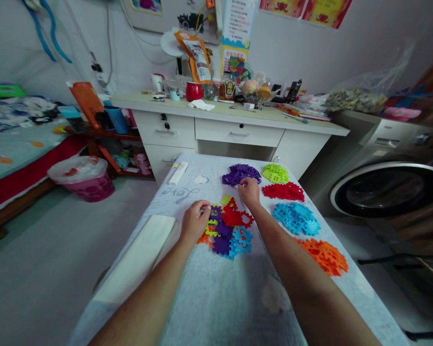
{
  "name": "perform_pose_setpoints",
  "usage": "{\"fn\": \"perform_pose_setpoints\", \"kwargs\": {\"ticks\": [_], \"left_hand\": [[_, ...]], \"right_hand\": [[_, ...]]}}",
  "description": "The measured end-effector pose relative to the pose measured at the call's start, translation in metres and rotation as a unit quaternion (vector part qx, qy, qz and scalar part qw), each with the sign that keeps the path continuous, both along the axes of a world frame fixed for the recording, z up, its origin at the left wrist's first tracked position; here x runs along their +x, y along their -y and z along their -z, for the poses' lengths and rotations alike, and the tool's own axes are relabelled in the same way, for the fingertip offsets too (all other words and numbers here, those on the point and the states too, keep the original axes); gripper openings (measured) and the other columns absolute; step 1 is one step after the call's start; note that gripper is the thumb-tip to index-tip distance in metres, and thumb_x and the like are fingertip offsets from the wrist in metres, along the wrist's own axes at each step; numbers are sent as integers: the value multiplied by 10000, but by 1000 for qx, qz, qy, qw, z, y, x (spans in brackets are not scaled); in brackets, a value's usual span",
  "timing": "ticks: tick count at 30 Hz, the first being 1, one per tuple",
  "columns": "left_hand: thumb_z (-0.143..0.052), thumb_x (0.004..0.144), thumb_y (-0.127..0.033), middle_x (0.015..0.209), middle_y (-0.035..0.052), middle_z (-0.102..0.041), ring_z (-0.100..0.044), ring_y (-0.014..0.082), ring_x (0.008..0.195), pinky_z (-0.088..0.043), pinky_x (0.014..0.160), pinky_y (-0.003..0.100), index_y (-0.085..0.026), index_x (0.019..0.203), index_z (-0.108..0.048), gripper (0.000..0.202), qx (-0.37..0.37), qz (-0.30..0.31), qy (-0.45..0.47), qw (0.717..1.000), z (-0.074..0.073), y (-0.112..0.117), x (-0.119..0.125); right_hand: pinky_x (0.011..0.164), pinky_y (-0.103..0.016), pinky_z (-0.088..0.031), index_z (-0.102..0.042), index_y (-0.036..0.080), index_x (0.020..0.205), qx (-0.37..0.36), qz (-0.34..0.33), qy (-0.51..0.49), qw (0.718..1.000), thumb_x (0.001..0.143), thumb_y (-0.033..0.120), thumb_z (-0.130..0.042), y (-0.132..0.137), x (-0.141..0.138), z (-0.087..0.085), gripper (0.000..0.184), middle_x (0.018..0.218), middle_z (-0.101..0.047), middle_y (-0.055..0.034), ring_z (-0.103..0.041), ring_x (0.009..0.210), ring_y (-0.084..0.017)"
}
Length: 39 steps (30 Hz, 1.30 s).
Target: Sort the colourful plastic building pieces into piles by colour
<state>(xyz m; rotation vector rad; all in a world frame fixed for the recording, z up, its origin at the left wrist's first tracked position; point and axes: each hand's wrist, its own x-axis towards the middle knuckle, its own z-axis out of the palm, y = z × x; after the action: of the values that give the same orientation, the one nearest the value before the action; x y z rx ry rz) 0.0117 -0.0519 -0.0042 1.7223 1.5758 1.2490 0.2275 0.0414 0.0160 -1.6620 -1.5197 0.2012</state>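
1. Left hand [195, 222]: yours, at the left edge of the mixed cluster; fingers curled, thumb close to them. Whether they clamp a piece, you cannot tell from this view.
2. Right hand [250, 193]: yours, at the near edge of the purple pile; thumb and forefinger close together. Any piece between them is too small to make out.
3. Mixed cluster [224, 231]: notched plastic pieces in purple, red, blue, lime and orange, lying between your forearms; joined or merely overlapping, unclear.
4. Purple pile [243, 170]: notched pieces, loosely heaped beyond the cluster. Risk: a careless pinch could lift two tangled pieces.
5. Lime pile [276, 173], red pile [283, 191], blue pile [296, 217], orange pile [324, 255]: a column along the table's right side. Risk: your right forearm, passing close to the orange, could sweep pieces out of place.
6. Tablecloth [202, 293]: pale, printed. Risk: a dragging wrist could ruck it and shift the cluster.
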Motion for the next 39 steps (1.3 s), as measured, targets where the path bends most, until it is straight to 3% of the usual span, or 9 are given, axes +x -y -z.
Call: {"fn": "perform_pose_setpoints", "kwargs": {"ticks": [9,16,25,31,36,39], "left_hand": [[-511,838,-282,942,48,-715,-658,183,852,-498,834,321,-192,945,-682,220,5,-10,0,1000,1,-1,-1],[-523,837,-281,932,42,-715,-658,182,850,-503,835,320,-201,936,-681,203,3,-7,1,1000,0,-1,-1],[-504,848,-287,941,44,-718,-661,186,872,-500,851,321,-202,946,-683,221,-2,-13,-2,1000,-1,1,-1],[-502,856,-305,944,33,-724,-665,187,893,-500,844,313,-214,967,-685,233,-14,-16,10,1000,4,-1,-2],[-479,868,-302,942,33,-725,-666,190,921,-503,863,315,-216,975,-687,249,-20,-10,22,999,5,-1,-4],[-484,859,-288,947,36,-724,-666,193,925,-503,878,326,-212,968,-686,242,-18,-9,22,1000,2,1,-3]], "right_hand": [[906,-337,-429,-654,186,817,-18,15,55,998,757,112,-564,-40,-14,-7,131,950,-594,-84,-543,923,-221],[939,-364,-435,-684,175,930,-29,21,60,998,801,141,-549,-49,-23,-8,190,1031,-599,-115,-558,961,-242],[954,-360,-455,-700,144,939,-6,-35,21,999,782,110,-496,-16,-2,-20,260,1000,-677,-119,-607,985,-235],[792,-299,-488,-693,167,890,-71,-129,-22,989,788,161,-543,18,9,-20,182,879,-708,-46,-627,784,-168],[693,-255,-462,-690,162,869,-167,-257,8,952,771,175,-595,37,5,-22,137,789,-693,-12,-611,718,-147],[751,-283,-469,-700,161,897,-179,-248,68,950,780,167,-587,40,2,-23,163,865,-709,-45,-626,787,-169]]}}
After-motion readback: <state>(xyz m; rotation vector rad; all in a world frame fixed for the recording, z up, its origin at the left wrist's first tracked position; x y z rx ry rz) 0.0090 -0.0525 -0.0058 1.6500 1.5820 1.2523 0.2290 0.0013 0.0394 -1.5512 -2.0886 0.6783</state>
